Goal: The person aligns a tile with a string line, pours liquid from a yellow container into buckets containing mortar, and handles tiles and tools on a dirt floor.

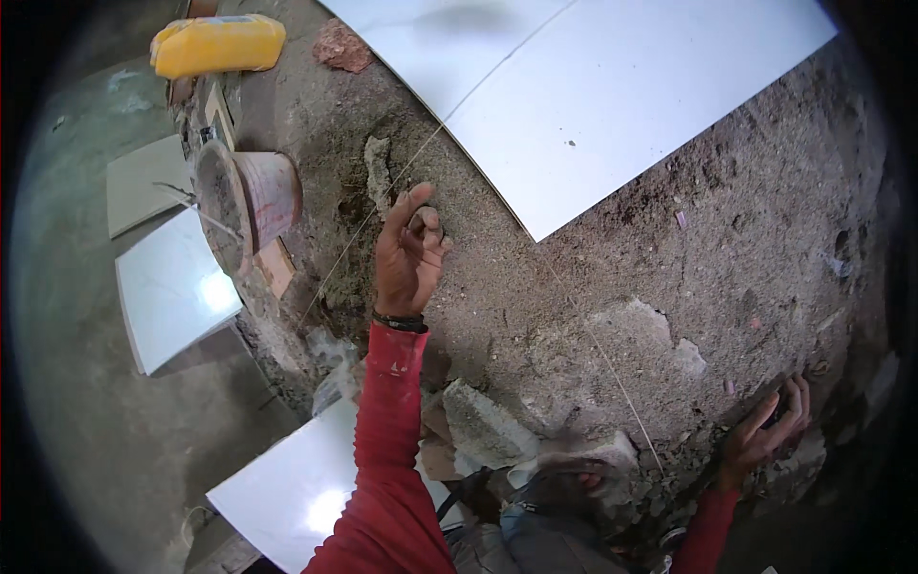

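Note:
My left hand [411, 253] is raised over sandy ground, palm partly turned up, its fingers loosely bent and apart. Nothing shows in it. A thin string [354, 251] passes close by its fingertips; whether they touch cannot be made out. Just beyond lies a large white tile [612, 86], one corner pointing toward me. At the lower right, my right hand [770, 426] hangs low over the rubble with bent, spread fingers and no visible object. Between my hands, another length of string [617, 373] crosses the sandy ground [516, 325].
At the left, a bucket [268, 196] lies tipped beside a yellow jerrycan [218, 46]. White tiles [177, 292] rest on the lower floor, with another tile [296, 488] near my left arm. A reddish stone [342, 46] and a broken concrete chunk [488, 426] stick up.

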A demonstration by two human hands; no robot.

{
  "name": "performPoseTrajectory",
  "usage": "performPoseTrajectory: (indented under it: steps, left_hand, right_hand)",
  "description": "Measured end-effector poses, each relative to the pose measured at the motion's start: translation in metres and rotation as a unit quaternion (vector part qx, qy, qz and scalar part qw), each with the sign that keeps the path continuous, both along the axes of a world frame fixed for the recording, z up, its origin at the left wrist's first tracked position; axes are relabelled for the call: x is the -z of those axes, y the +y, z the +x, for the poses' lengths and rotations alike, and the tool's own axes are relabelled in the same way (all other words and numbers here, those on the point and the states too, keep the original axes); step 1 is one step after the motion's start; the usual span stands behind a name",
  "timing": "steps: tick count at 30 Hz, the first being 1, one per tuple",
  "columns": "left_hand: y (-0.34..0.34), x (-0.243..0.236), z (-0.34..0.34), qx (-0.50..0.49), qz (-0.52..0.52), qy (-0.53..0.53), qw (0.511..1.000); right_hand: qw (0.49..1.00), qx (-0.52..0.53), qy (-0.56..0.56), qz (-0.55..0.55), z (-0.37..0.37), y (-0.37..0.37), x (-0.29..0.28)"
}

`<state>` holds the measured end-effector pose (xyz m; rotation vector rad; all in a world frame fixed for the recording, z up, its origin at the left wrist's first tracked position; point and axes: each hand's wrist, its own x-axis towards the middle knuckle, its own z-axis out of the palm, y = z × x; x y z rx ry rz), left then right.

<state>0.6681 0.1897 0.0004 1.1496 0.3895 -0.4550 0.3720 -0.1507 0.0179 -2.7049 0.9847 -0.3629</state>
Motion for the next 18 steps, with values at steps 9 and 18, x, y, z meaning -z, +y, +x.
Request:
performPoseTrajectory:
  steps: [9,18]
  left_hand:
    - [-0.0009,-0.0042,-0.0015,0.007,0.011,0.013,1.000]
    - [0.0022,-0.0069,-0.0065,0.033,0.012,-0.017,0.999]
  right_hand:
    - [0.999,-0.016,0.008,-0.047,-0.0038,0.0114,-0.0058]
    - [0.998,-0.016,-0.045,-0.039,-0.0060,0.0115,-0.0065]
